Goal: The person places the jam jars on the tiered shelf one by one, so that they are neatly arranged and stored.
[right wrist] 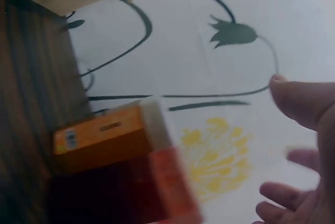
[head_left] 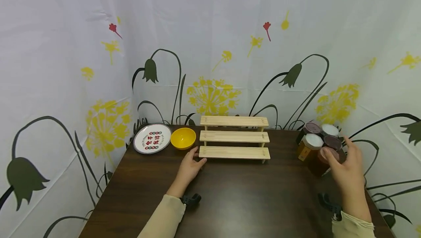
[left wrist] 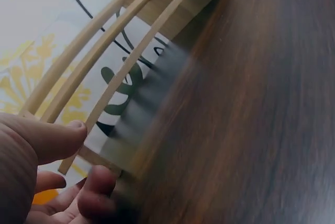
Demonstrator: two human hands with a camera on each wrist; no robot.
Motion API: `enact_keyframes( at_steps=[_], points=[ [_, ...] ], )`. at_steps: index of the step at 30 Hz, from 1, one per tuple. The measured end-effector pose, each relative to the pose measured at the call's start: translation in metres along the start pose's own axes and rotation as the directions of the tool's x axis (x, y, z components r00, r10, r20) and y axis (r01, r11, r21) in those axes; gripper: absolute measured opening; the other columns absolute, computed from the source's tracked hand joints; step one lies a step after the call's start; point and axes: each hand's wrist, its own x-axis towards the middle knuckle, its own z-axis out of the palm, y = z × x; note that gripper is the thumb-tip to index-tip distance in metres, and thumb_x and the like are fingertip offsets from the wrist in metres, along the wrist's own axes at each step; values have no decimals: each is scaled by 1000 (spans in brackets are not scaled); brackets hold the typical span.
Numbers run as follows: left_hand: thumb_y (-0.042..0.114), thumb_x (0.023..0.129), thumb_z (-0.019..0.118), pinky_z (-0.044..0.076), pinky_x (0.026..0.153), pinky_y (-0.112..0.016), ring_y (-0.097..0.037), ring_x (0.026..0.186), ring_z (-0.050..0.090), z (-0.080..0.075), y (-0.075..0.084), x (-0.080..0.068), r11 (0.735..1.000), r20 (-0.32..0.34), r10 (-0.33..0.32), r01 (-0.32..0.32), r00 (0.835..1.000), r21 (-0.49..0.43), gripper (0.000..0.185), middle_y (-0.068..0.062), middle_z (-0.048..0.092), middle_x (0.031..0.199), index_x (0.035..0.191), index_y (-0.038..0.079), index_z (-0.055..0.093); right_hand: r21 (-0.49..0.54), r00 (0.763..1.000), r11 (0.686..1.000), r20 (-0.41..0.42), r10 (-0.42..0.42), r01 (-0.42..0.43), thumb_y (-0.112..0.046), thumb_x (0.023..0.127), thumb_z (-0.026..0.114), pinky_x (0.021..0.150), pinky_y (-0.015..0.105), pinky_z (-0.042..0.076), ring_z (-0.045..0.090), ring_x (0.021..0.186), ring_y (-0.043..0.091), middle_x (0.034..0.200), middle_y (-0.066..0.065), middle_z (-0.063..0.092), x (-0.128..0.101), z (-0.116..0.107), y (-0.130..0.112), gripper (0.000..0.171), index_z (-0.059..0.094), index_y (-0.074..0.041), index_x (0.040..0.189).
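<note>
Head view: red Chinese characters (head_left: 152, 140) mark the plate (head_left: 139, 142), left hand (head_left: 189, 168) pinches wooden rack (head_left: 234, 137), right hand (head_left: 350, 168) is spread by jars (head_left: 332, 142).

We see a table (head_left: 250, 198) low in the frame, curtain (head_left: 213, 22) behind, rack (head_left: 234, 136) on the table at centre, bowl (head_left: 183, 138) just left of the rack, plate (head_left: 152, 138) left of the bowl, jars (head_left: 313, 141) at right, left hand (head_left: 190, 167) at the rack's left end, right hand (head_left: 348, 168) near the jars
</note>
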Motion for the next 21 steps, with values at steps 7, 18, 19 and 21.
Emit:
enact_keyframes(
  at_steps=[7,18,19,21],
  points=[
    [12,104,75,64,55,-32,-18,59,68,7,-1,-2,990,4,-9,9,1000,-141,66,-23,68,129,163,7,46,286,938,907,-68,341,-309,-38,103,74,138,49,30,33,163,36,176,12,33,-3,18,27,89,21,-23,173],
    [15,104,75,58,49,-26,-15,56,62,10,-11,1,993,-41,25,-30,999,-117,67,-21,62,129,165,11,47,846,940,531,-138,312,-52,6,102,68,91,8,57,57,121,12,139,6,57,-13,46,67,64,39,-7,157],
    [15,105,75,59,49,-27,-16,56,63,10,-11,0,992,-43,36,-41,998,-120,67,-22,61,131,165,10,46,865,943,500,-139,301,-33,9,102,66,92,9,57,57,121,13,139,8,57,-13,48,70,63,39,-6,156],
    [15,105,75,61,50,-30,-17,57,65,10,-12,-2,990,-49,44,-51,998,-134,68,-23,62,136,166,10,46,889,950,458,-132,283,-13,13,101,63,93,11,57,55,121,14,138,8,55,-13,53,76,62,40,-5,156]
  ],
)
